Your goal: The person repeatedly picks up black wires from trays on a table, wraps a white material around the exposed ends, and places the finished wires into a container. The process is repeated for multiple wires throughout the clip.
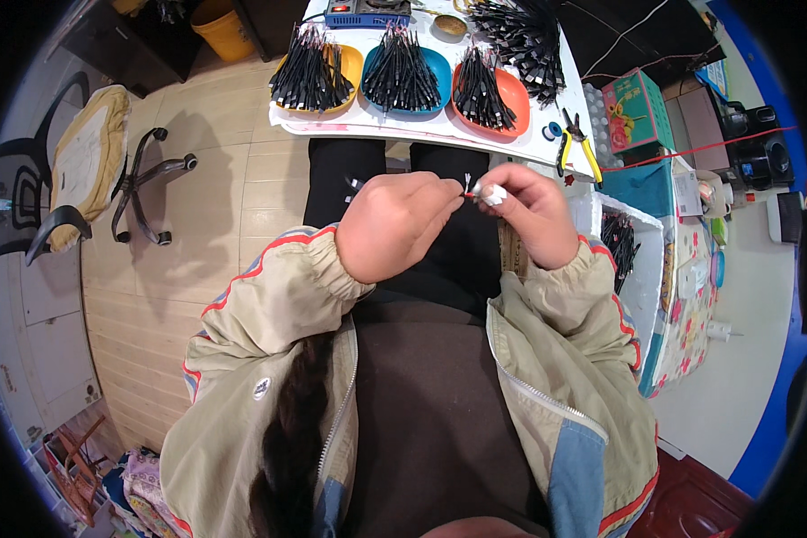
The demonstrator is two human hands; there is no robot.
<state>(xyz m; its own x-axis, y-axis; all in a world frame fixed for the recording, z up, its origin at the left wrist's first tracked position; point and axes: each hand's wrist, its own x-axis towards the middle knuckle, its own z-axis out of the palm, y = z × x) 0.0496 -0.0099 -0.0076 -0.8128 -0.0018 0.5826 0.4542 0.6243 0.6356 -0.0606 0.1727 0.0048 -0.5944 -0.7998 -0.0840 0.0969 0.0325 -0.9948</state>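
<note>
Above my lap, both hands are closed and held close together. My left hand (392, 222) grips a thin black cable, and a dark end of it pokes out beside the knuckles. Fine wire ends (467, 183), one of them red, show in the small gap between the hands. My right hand (538, 213) pinches the red wire between thumb and fingertip. White tape (493, 195) is wrapped round a digit of that hand. Most of the cable is hidden inside my left fist.
On the white table (368, 125) ahead, a yellow tray (356, 65), a blue tray (446, 81) and an orange tray (520, 99) hold bundled black cables. Yellow-handled pliers (583, 148) lie at its right corner. A white foam box (644, 260) with cables stands right; an office chair (90, 170) is left.
</note>
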